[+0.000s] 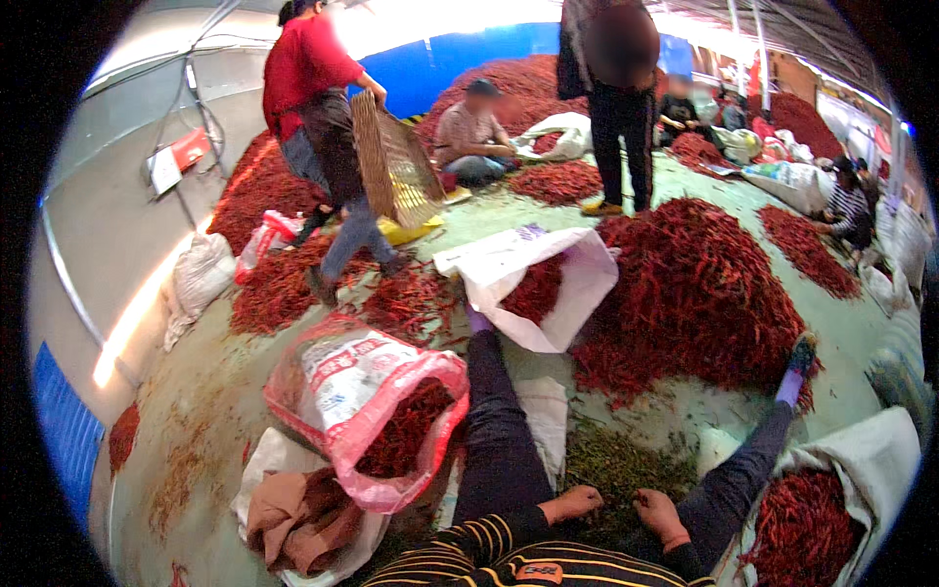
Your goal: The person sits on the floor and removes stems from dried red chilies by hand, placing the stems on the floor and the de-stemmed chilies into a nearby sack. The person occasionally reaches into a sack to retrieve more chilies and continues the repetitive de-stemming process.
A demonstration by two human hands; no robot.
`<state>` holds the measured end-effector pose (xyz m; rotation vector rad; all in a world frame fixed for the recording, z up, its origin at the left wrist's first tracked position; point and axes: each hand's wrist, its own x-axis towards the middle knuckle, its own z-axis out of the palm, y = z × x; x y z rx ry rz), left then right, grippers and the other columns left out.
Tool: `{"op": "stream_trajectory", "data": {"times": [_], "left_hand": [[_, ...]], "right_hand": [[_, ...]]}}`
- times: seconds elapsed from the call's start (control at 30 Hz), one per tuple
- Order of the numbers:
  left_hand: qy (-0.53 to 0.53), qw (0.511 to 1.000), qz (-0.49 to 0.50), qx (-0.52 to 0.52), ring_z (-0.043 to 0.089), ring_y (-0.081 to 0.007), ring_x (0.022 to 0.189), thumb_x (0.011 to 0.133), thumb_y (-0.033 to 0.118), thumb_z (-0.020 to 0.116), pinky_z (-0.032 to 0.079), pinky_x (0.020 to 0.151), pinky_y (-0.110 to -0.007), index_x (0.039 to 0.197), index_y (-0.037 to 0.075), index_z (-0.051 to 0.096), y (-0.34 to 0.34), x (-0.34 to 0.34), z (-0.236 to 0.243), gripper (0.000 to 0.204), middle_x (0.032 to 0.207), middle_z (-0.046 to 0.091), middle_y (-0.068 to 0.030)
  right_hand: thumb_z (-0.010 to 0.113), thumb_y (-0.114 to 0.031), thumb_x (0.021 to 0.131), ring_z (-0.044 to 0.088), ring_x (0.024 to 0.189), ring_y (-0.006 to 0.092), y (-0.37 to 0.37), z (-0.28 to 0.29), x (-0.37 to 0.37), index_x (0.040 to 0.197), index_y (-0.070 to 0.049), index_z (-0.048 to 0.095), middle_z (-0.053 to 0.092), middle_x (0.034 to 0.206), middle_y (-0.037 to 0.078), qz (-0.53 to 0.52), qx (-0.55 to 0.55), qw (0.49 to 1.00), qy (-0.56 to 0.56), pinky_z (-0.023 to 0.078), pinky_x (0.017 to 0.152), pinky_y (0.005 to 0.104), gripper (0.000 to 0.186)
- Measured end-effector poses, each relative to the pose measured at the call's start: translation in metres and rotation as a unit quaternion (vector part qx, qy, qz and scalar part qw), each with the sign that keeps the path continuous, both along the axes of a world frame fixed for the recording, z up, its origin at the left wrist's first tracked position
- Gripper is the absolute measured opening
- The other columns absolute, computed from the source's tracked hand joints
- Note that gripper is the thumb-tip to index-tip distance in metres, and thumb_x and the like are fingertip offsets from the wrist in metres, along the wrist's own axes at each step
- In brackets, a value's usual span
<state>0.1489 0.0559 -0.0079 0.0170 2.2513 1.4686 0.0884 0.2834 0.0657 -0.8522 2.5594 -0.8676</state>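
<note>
I sit on the floor with my legs stretched apart. My left hand point(573, 504) is by my left thigh, its fingers curled in. Close to my right thigh, my right hand point(660, 518) has its fingers bent together too. Whatever either hand pinches is too small to make out. Under and beyond the hands lies a layer of green-brown stems point(621, 460). A large heap of dried red chillies point(699, 284) rises between and past my feet. Next to my left leg a pink-and-white sack point(337, 377) lies with its mouth gaping, chillies point(403, 430) inside.
A white sack point(577, 323) with chillies stands by my left foot; another white sack point(885, 460) is at my right. Brown cloth point(303, 519) lies at the left. A person in red point(308, 64) carries a woven basket point(396, 166). Another person point(623, 127) stands ahead; several sit farther off.
</note>
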Motion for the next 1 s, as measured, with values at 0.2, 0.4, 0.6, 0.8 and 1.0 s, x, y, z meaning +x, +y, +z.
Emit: {"op": "stream_trajectory", "data": {"times": [0.2, 0.4, 0.6, 0.8, 1.0], "left_hand": [[0.010, 0.993, -0.069, 0.092, 0.058, -0.0166, 0.066, 0.087, 0.021, 0.054, 0.048, 0.056, -0.033, 0.111, 0.009, 0.058, 0.009, 0.005, 0.033, 0.028, 0.085, 0.061, -0.0080], [0.233, 0.959, -0.071, -0.147, 0.054, -0.0367, 0.095, 0.078, 0.010, 0.050, 0.044, 0.083, -0.042, 0.100, 0.004, 0.058, -0.008, 0.004, 0.129, 0.025, 0.098, 0.058, -0.0184], [0.488, 0.849, 0.198, 0.042, 0.058, -0.0170, 0.082, 0.079, 0.001, 0.057, 0.047, 0.065, -0.028, 0.104, 0.002, 0.055, -0.032, 0.010, 0.362, 0.025, 0.097, 0.059, -0.0110], [0.830, 0.505, 0.236, -0.024, 0.055, -0.0128, 0.072, 0.077, 0.009, 0.061, 0.043, 0.059, -0.024, 0.106, 0.005, 0.055, -0.067, 0.073, 0.451, 0.030, 0.100, 0.058, -0.0095], [0.884, 0.416, 0.206, -0.057, 0.053, -0.0127, 0.070, 0.079, 0.015, 0.058, 0.042, 0.058, -0.024, 0.106, 0.008, 0.055, -0.049, 0.073, 0.453, 0.028, 0.094, 0.057, -0.0075]], "right_hand": [[0.060, -0.025, 0.079, 0.059, 0.088, 0.0360, 0.007, -0.012, -0.006, 0.102, -0.005, 0.061, 0.062, 0.093, 0.018, -0.025, 0.012, 0.998, -0.057, 0.047, 0.074, 0.0419, 0.031], [0.059, -0.019, 0.078, 0.058, 0.069, 0.0333, -0.004, -0.027, -0.004, 0.097, 0.000, 0.059, 0.061, 0.076, 0.018, -0.012, 0.008, 1.000, 0.003, 0.045, 0.063, 0.0375, 0.027], [0.057, -0.020, 0.081, 0.057, 0.076, 0.0382, 0.009, -0.015, 0.000, 0.096, -0.001, 0.059, 0.061, 0.084, 0.020, -0.025, -0.030, 0.998, -0.056, 0.045, 0.066, 0.0400, 0.024], [0.055, -0.021, 0.082, 0.057, 0.077, 0.0374, -0.019, 0.010, 0.008, 0.101, -0.003, 0.057, 0.060, 0.081, 0.018, 0.004, 0.033, 0.998, -0.045, 0.045, 0.067, 0.0415, 0.026], [0.054, -0.022, 0.083, 0.057, 0.080, 0.0361, -0.008, 0.003, 0.003, 0.103, -0.003, 0.057, 0.060, 0.084, 0.017, -0.011, 0.040, 0.999, -0.021, 0.045, 0.068, 0.0419, 0.028]]}}
